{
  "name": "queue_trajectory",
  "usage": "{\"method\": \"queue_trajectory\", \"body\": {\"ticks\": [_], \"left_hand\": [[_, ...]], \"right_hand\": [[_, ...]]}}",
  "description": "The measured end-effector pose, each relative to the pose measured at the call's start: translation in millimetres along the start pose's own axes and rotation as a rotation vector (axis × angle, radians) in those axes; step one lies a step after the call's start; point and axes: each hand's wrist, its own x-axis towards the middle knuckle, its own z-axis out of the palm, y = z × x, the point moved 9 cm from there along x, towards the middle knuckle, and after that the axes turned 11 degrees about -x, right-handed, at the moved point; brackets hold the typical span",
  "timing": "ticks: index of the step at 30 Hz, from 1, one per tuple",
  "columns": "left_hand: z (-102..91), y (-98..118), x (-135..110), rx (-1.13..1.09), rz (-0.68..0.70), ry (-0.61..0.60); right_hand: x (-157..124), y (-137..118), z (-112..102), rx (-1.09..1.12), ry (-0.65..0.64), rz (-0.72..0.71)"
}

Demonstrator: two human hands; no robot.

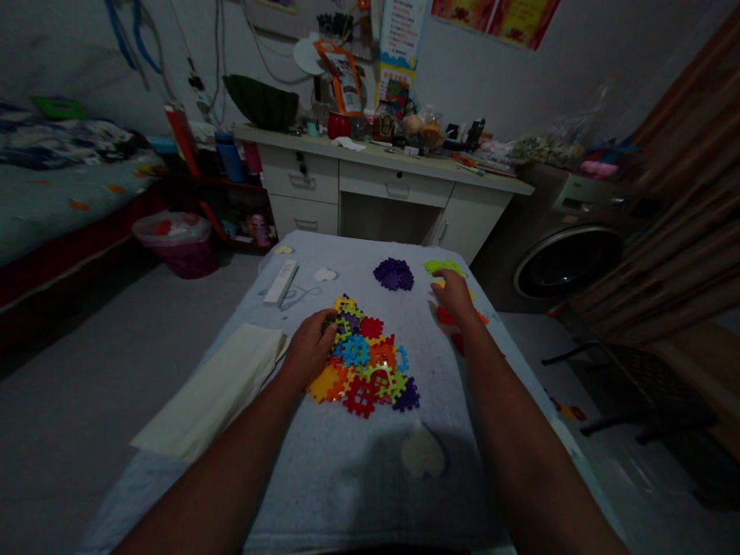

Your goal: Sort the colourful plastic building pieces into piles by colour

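A mixed heap of interlocking plastic tiles (pixel 370 356) in yellow, red, blue, orange, green and purple lies mid-table. At its left edge is my left hand (pixel 311 345), thumb and forefinger curled on what looks like a green tile; the other fingers are hidden. My right hand (pixel 454 294) is over the right side of the table, thumb and forefinger apart with no tile visible between them. Beyond its fingertips lie light-green tiles (pixel 444 266). Red tiles (pixel 445 315) show under the wrist, with yellow and orange ones partly covered. Purple tiles (pixel 394 274) form a separate pile at the back.
On the left of the table (pixel 428 509) lie a folded cream cloth or paper (pixel 213 389) and a long white box-like object (pixel 280 283). Behind stands a cluttered white desk (pixel 398 185), with a washing machine (pixel 555 247) to its right. A lined pink bin (pixel 179 247) is at left.
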Motion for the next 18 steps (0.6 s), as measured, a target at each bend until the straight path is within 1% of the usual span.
{"method": "queue_trajectory", "body": {"ticks": [2,5,7,9,11,13,16,18], "left_hand": [[-0.5,-1,1,-0.009,-0.003,0.004],[-2.6,-2,1,-0.01,0.001,0.02],[-4.4,-1,0,-0.006,0.002,0.035],[-6.3,-1,0,0.002,-0.001,0.05],[-7.9,-1,0,0.013,-0.001,0.065],[-9.0,0,0,0.027,0.006,0.078],[-10.0,2,1,0.045,0.015,0.09],[-9.8,2,2,0.054,0.018,0.09]], "right_hand": [[-13,-31,8,0.146,-0.046,-0.082],[-36,-79,31,0.328,-0.16,-0.189],[-50,-105,47,0.377,-0.229,-0.239],[-61,-123,60,0.368,-0.278,-0.279],[-67,-134,69,0.319,-0.31,-0.319],[-70,-136,73,0.24,-0.32,-0.353],[-71,-129,77,0.103,-0.309,-0.361],[-70,-121,80,0.056,-0.316,-0.34]]}}
